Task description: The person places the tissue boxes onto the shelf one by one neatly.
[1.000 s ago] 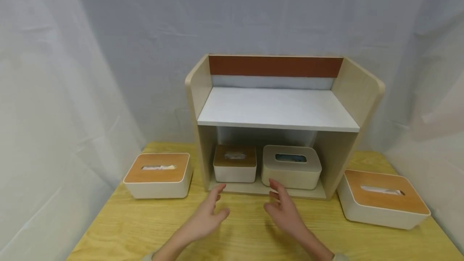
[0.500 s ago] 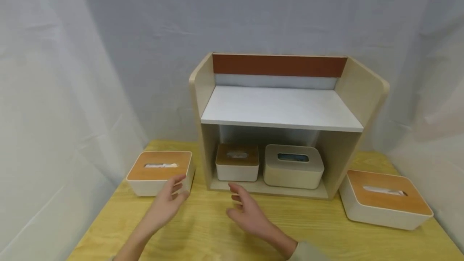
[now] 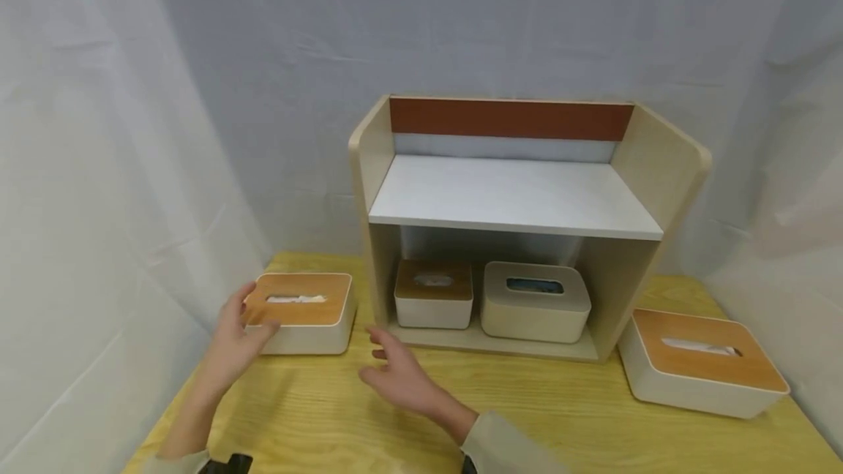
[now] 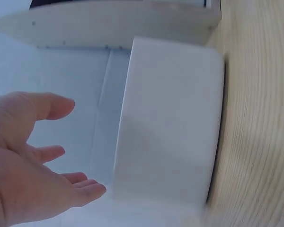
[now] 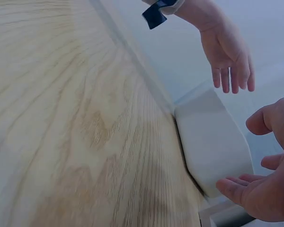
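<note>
A white tissue box (image 3: 306, 340) with a wood-coloured lid stands on the table left of the shelf, a bit of tissue in its slot. My left hand (image 3: 230, 346) overlaps its left front corner in the head view, fingers spread. In the left wrist view the fingertips of that left hand (image 4: 42, 161) hover near the box's white side (image 4: 173, 123), apart from it. My right hand (image 3: 403, 379) hangs over the table to the right of the same box, fingers relaxed and thumb apart. Neither hand holds anything.
A two-tier shelf (image 3: 520, 192) stands at the back. On its lower level sit a small wood-lidded tissue box (image 3: 433, 311) and a beige tissue box (image 3: 535, 320). Another wood-lidded tissue box (image 3: 711, 357) lies right of the shelf. White curtains (image 3: 85, 189) enclose the table.
Both hands have moved left from in front of the shelf. The left hand has reached the left tissue box's near-left corner; the right hand has followed. The boxes stay in place.
</note>
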Available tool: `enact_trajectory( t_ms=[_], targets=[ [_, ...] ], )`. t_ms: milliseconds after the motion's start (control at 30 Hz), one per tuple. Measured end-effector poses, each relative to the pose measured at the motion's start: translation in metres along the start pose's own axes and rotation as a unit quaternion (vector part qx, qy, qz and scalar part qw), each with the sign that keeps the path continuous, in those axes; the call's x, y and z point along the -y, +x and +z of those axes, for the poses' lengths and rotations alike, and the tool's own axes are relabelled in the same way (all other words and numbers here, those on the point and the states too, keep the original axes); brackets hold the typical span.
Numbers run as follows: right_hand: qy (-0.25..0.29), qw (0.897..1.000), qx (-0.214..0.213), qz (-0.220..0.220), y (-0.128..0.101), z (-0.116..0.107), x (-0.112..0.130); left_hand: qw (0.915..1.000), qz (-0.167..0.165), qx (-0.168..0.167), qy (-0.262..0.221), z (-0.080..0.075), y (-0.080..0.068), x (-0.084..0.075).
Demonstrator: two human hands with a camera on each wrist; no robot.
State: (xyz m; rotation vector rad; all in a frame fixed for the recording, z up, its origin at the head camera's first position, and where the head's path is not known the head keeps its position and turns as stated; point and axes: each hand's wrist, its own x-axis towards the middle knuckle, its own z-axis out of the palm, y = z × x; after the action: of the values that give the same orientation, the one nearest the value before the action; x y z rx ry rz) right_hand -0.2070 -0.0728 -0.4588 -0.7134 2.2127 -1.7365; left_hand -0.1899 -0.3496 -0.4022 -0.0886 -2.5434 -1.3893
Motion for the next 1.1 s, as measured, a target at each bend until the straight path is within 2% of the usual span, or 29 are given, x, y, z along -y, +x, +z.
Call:
enact_trajectory(
  t_ms=[67,167,300,367,433,567,667,767,833,1100],
  targets=[
    [-0.005,1.0,-0.003,0.01,0.009,0.008,0.0,0.9997,-0.019,0.016,-0.001,-0.009,0.005,0.006],
    [-0.01,1.0,-0.011,0.017,0.022,0.02,0.0,0.9997,-0.019,0.016,0.0,-0.02,0.011,0.017],
    [-0.02,1.0,-0.018,-0.002,0.036,0.036,0.001,0.9997,-0.018,0.017,-0.003,-0.03,0.016,0.03],
    [-0.02,0.999,-0.021,-0.016,0.042,0.043,0.001,0.9985,-0.035,0.042,-0.005,-0.033,0.017,0.036],
    [-0.014,0.999,-0.029,-0.029,0.047,0.048,0.001,0.9951,-0.054,0.082,-0.007,-0.036,0.018,0.04],
    [-0.016,0.998,-0.055,-0.011,0.056,0.052,0.003,0.9839,-0.088,0.154,-0.022,-0.038,0.022,0.046],
    [-0.026,0.997,-0.07,0.022,0.062,0.052,0.004,0.9785,-0.104,0.175,-0.036,-0.036,0.025,0.051],
    [-0.029,0.996,-0.068,0.049,0.067,0.051,0.002,0.977,-0.114,0.178,-0.027,-0.035,0.027,0.056],
    [-0.024,0.997,-0.057,0.05,0.07,0.051,-0.001,0.9775,-0.115,0.176,-0.019,-0.033,0.028,0.059],
    [-0.01,0.999,-0.025,0.037,0.073,0.048,-0.006,0.9871,-0.076,0.14,0.009,-0.03,0.027,0.062]
  ],
)
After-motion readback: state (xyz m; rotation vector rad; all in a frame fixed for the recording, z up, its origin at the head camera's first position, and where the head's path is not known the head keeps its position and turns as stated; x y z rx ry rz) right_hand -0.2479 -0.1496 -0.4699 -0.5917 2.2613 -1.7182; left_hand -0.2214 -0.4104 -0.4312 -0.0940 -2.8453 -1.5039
